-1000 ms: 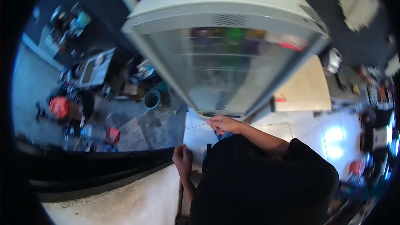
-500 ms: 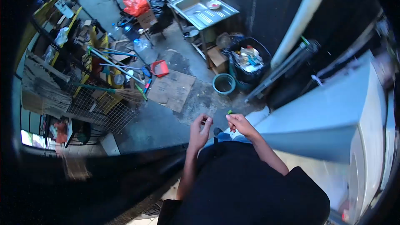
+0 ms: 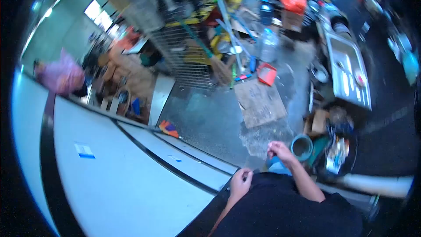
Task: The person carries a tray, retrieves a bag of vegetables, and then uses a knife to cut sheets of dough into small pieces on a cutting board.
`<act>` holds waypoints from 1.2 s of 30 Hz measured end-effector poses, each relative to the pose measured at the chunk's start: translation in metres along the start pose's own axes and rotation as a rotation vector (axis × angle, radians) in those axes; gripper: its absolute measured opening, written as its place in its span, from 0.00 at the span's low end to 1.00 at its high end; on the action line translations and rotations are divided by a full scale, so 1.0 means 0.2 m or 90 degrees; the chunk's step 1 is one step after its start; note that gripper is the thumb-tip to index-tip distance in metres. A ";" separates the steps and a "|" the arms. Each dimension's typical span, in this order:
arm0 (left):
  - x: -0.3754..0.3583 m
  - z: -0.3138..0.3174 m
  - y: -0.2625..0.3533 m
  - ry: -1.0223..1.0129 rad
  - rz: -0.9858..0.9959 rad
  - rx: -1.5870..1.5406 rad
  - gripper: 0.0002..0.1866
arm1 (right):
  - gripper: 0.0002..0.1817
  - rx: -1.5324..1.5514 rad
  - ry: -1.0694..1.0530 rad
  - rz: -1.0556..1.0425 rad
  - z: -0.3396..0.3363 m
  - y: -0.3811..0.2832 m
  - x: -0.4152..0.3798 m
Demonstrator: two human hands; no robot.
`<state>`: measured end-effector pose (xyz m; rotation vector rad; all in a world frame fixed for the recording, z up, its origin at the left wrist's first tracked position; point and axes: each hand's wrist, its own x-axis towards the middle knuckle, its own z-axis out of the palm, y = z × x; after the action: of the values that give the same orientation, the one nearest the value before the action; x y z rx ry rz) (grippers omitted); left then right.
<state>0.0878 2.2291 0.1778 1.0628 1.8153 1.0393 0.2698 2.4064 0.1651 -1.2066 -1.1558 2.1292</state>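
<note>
My left hand [image 3: 240,183] is in front of my dark shirt, beside the edge of a long white panelled surface [image 3: 131,162]. Its fingers are curled in, and what they hold, if anything, is hidden. Further right, my right hand [image 3: 280,151] is raised with its fingers pressed together, near a teal bucket [image 3: 302,147]. Blur hides whether anything small is in its pinch. A flat piece of cardboard [image 3: 259,103] lies on the floor beyond my hands.
A steel sink [image 3: 349,70] stands at the right, above a bin with rubbish [image 3: 337,154]. Past the cardboard are a red dustpan [image 3: 266,74], a broom [image 3: 220,69] and a large bottle [image 3: 268,46]. A pink bag [image 3: 63,77] is at far left.
The view has swung left, bringing the white panelled surface and pink bag into sight. The green bit at my right hand no longer shows. My hands now appear further right, still curled.
</note>
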 end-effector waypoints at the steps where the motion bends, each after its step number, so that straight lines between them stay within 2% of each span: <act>1: 0.00 0.03 -0.02 0.078 -0.039 -0.027 0.07 | 0.12 -0.052 -0.055 0.011 -0.02 -0.05 0.09; 3: 0.02 0.03 -0.02 0.135 -0.174 -0.074 0.07 | 0.09 -0.106 -0.173 0.034 -0.01 -0.15 0.27; 5: 0.03 0.04 -0.03 0.247 -0.179 -0.224 0.10 | 0.09 -0.214 -0.279 0.039 0.02 -0.26 0.45; 7: 0.11 0.09 -0.09 0.385 -0.202 -0.296 0.09 | 0.11 -0.341 -0.377 -0.020 0.08 -0.39 0.65; 8: 0.16 0.09 -0.05 0.431 -0.194 -0.330 0.08 | 0.13 -0.336 -0.374 0.003 0.19 -0.55 0.66; 10: 0.32 0.06 -0.11 0.453 -0.154 -0.360 0.09 | 0.16 -0.323 -0.440 0.021 0.30 -0.59 0.86; 11: 0.39 0.02 -0.15 0.443 -0.183 -0.330 0.10 | 0.17 -0.306 -0.458 0.054 0.39 -0.61 0.94; 12: 0.49 -0.03 -0.15 0.441 -0.175 -0.331 0.10 | 0.17 -0.337 -0.522 0.025 0.46 -0.65 1.01; 13: 0.60 -0.09 -0.11 0.448 -0.160 -0.334 0.10 | 0.17 -0.345 -0.526 0.011 0.56 -0.71 1.06; 15: 0.77 -0.24 -0.04 0.458 -0.149 -0.308 0.10 | 0.17 -0.290 -0.624 -0.027 0.71 -0.74 1.14; 18: 1.06 -0.47 -0.05 0.429 -0.152 -0.350 0.12 | 0.16 -0.334 -0.708 0.015 0.82 -0.73 1.38; 21: 1.34 -0.74 -0.09 0.407 -0.175 -0.385 0.13 | 0.16 -0.333 -0.666 0.095 0.82 -0.65 1.72; 24: 1.59 -1.14 0.01 0.372 -0.186 -0.404 0.15 | 0.14 -0.328 -0.536 0.149 0.92 -0.80 1.94; 28: 1.86 -1.64 0.09 0.364 -0.144 -0.340 0.15 | 0.13 -0.287 -0.451 0.151 1.06 -0.96 2.30; 30: 1.99 -1.85 0.13 0.369 -0.127 -0.356 0.14 | 0.11 -0.227 -0.380 0.083 1.17 -1.05 2.49; 31: 2.06 -1.95 0.14 0.375 -0.100 -0.379 0.14 | 0.11 -0.217 -0.386 0.086 1.24 -1.10 2.58; 33: 2.22 -2.11 0.12 0.377 -0.118 -0.366 0.14 | 0.09 -0.178 -0.316 0.079 1.38 -1.20 2.75; 36: 2.52 -2.32 0.09 0.338 -0.092 -0.384 0.15 | 0.10 -0.161 -0.301 0.063 1.63 -1.31 3.06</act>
<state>-0.4988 2.5740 0.2567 0.2987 1.7436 1.7450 -0.3376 2.8304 0.1710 -0.8908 -1.6356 2.4834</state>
